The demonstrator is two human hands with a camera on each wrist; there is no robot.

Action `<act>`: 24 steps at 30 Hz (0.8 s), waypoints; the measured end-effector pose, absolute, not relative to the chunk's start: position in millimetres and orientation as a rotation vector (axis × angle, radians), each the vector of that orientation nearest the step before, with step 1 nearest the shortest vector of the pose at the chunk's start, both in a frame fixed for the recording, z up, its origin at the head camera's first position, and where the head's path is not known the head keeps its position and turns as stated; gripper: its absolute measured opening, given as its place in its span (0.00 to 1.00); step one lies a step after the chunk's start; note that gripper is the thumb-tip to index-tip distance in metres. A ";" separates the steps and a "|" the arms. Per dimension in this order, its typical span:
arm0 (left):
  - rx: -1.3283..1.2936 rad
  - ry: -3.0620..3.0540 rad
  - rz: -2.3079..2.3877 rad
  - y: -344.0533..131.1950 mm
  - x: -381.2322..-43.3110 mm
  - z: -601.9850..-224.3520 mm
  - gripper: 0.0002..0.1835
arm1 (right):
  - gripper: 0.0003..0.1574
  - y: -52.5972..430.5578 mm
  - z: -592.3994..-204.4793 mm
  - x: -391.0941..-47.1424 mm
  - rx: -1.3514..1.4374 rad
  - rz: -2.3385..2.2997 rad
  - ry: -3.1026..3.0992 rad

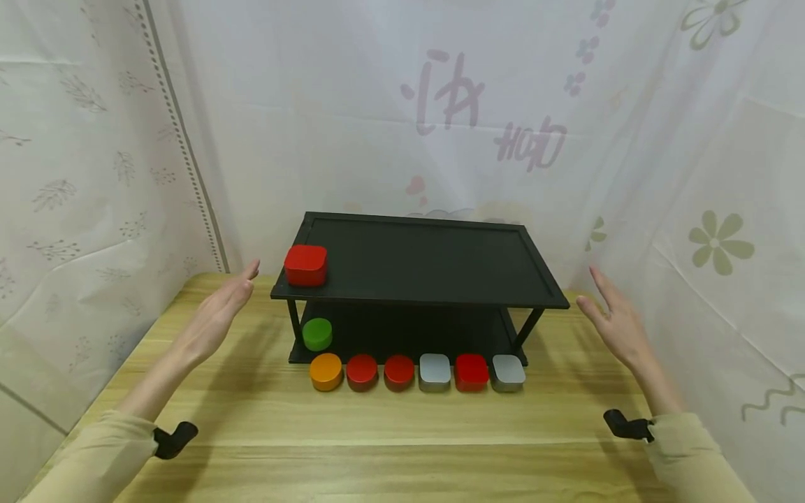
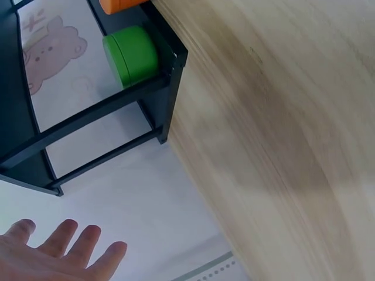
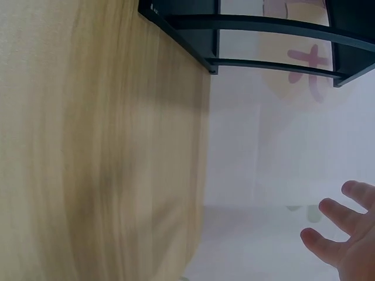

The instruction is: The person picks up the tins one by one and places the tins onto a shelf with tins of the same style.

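Observation:
My left hand (image 1: 216,314) is held in the air left of a black two-tier rack (image 1: 428,258), fingers straight, holding nothing. On the other side, my right hand (image 1: 619,325) hovers right of the rack with its fingers extended and nothing in them. A red square tin (image 1: 306,265) sits on the upper tier at its left front corner. Below it, a green round tin (image 1: 317,334) stands on the lower tier at the left; the left wrist view shows this green tin (image 2: 132,55) beside the rack's end posts.
Along the rack's front edge runs a row on the wooden table (image 1: 402,419): an orange round tin (image 1: 325,372), two red round tins (image 1: 361,372), a silver square tin (image 1: 434,372), a red square tin (image 1: 472,372) and another silver one (image 1: 507,372). Patterned white curtains (image 1: 352,105) hang behind.

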State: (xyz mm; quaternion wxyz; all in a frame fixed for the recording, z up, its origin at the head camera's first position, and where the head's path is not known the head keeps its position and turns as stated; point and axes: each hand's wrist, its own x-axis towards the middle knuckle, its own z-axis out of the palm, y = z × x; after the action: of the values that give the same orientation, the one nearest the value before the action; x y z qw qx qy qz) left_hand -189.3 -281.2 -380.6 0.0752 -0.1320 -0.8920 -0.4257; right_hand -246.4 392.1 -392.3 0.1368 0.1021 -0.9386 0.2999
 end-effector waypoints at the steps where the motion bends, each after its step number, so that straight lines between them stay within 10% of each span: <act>1: -0.397 -2.671 -1.283 -280.2 -189.1 -381.2 0.28 | 0.42 391.7 -393.3 -245.7 0.291 0.865 -2.719; 24: -0.285 -2.475 -1.541 -252.4 -182.2 -408.1 0.32 | 0.41 369.3 -414.2 -237.4 0.301 1.055 -2.630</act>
State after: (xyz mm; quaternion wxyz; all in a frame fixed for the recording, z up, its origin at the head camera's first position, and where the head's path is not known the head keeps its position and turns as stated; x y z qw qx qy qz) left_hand -182.2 -252.4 -408.1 0.1059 -0.0966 -0.8401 -0.5232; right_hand -237.4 369.3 -414.2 0.1453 0.1044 -0.9131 0.3663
